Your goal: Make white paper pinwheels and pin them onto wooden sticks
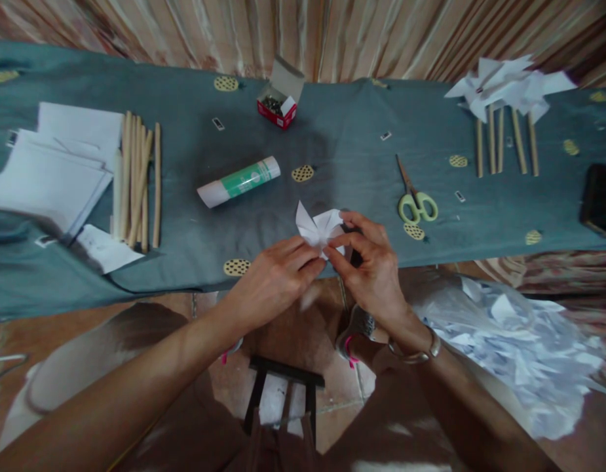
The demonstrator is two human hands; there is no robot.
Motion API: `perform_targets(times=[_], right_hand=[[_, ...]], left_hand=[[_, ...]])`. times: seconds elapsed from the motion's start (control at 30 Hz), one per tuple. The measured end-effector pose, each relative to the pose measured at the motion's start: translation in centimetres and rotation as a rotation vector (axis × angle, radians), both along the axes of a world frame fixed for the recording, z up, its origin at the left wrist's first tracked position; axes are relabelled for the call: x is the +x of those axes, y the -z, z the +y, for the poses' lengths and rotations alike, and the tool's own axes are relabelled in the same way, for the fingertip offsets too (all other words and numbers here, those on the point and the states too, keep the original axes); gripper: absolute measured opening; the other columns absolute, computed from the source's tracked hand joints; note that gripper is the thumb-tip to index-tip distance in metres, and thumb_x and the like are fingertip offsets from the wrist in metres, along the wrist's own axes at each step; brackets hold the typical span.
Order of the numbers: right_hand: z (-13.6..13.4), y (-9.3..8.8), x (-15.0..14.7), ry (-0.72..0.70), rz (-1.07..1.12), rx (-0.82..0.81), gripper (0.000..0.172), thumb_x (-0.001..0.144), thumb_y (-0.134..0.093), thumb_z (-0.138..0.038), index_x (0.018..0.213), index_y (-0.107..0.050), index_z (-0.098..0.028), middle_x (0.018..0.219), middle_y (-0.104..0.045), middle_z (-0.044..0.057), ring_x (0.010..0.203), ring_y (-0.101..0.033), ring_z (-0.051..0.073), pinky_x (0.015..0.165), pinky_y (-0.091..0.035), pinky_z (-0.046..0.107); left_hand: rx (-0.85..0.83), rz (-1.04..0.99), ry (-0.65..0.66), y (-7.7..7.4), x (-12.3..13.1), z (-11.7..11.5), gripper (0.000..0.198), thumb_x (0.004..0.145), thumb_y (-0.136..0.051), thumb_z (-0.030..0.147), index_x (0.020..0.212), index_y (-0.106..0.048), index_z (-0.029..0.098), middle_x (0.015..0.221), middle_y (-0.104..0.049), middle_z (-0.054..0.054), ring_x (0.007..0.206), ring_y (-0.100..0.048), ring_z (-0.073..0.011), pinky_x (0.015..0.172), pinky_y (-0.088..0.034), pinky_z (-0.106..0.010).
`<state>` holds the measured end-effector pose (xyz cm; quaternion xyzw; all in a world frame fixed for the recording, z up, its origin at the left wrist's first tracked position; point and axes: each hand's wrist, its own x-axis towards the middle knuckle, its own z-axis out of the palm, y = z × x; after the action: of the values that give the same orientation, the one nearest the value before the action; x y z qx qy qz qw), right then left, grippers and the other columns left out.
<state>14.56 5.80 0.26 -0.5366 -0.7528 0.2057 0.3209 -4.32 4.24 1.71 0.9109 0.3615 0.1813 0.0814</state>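
Note:
A white paper pinwheel (320, 227) with folded blades is held between both hands at the table's near edge. My left hand (283, 272) grips its lower left side, fingers closed on the paper. With thumb and fingers pinched, my right hand (371, 262) holds its right side. Beyond the hands lies a glue stick (247, 178) with a green label. Green-handled scissors (415, 200) rest to the right, blades pointing away. Farther back stands an open red box (277, 111) of small metal pieces, too small to name surely.
Wooden sticks (135, 177) and white paper sheets (52, 174) lie at the left. Several finished pinwheels (509, 88) on sticks lie at the far right, near a dark object (600, 200). A clear bag of paper scraps (523, 354) sits below the table on the right.

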Motion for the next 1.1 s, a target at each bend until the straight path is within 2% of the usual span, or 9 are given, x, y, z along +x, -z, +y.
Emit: perform_targets(times=[0.3,0.57,0.8,0.97,1.1], right_hand=[[-0.08,0.02,0.08,-0.021,0.016,-0.023,0.009,0.088,-0.063,-0.029,0.086,-0.071,-0.025,0.130,-0.060,0.006,0.118,-0.054,0.027,0.103,-0.044,0.050],[-0.26,0.06,0.20,-0.069,-0.064,0.038,0.017,0.091,-0.058,-0.029,0.098,-0.073,-0.026,0.133,-0.057,0.007,0.122,-0.051,0.028,0.102,-0.046,0.050],[-0.36,-0.16,0.26,-0.122,-0.071,0.009,0.024,0.094,-0.051,-0.028,0.107,-0.071,-0.029,0.140,-0.052,0.006,0.127,-0.049,0.032,0.106,-0.041,0.058],[-0.66,0.02,-0.03,-0.174,-0.086,0.000,0.032,0.090,-0.049,-0.021,0.114,-0.066,-0.035,0.144,-0.049,0.000,0.133,-0.044,0.031,0.109,-0.038,0.058],[-0.79,0.62,-0.29,-0.144,-0.163,0.064,0.035,0.087,-0.046,-0.014,0.113,-0.065,-0.027,0.148,-0.047,0.004,0.135,-0.042,0.029,0.109,-0.038,0.054]], left_hand=[[0.004,0.006,-0.003,-0.11,0.04,-0.02,0.017,0.094,-0.049,0.010,0.101,-0.064,0.010,0.097,-0.067,-0.009,0.089,-0.060,-0.0196,0.079,-0.055,-0.033],[0.009,0.018,0.002,-0.12,0.08,0.02,0.017,0.093,-0.050,0.010,0.102,-0.064,0.011,0.100,-0.068,-0.009,0.092,-0.061,-0.0201,0.081,-0.056,-0.034],[0.004,0.021,0.009,-0.17,0.14,0.09,0.018,0.093,-0.049,0.010,0.101,-0.065,0.011,0.099,-0.067,-0.010,0.092,-0.061,-0.0206,0.079,-0.055,-0.033],[0.018,0.033,0.003,-0.09,0.04,0.09,0.015,0.092,-0.052,0.012,0.095,-0.066,0.011,0.099,-0.068,-0.010,0.090,-0.060,-0.0205,0.080,-0.055,-0.033],[0.025,0.036,0.005,0.14,0.15,0.17,0.012,0.091,-0.055,0.013,0.094,-0.067,0.011,0.096,-0.068,-0.009,0.089,-0.061,-0.0207,0.080,-0.055,-0.033]])
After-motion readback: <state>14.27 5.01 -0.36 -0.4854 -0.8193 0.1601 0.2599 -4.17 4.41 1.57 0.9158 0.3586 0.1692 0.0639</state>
